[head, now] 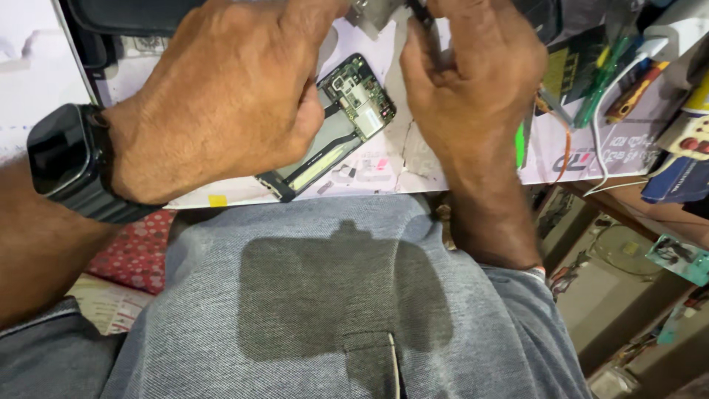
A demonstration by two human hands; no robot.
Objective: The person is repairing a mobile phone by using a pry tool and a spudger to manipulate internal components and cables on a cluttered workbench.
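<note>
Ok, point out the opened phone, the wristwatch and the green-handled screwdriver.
opened phone (360,103), head view, on its exposed circuit board.
wristwatch (63,151), head view, on the dark screen face.
green-handled screwdriver (600,81), head view, on the middle of its handle.

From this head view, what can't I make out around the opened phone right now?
- Lower part of the opened black phone with its bare circuit board: covered by the left hand.
- Thin dark tool in the right hand: its tip is cut off by the top edge.
- Grey metal piece above: mostly out of frame.
</note>
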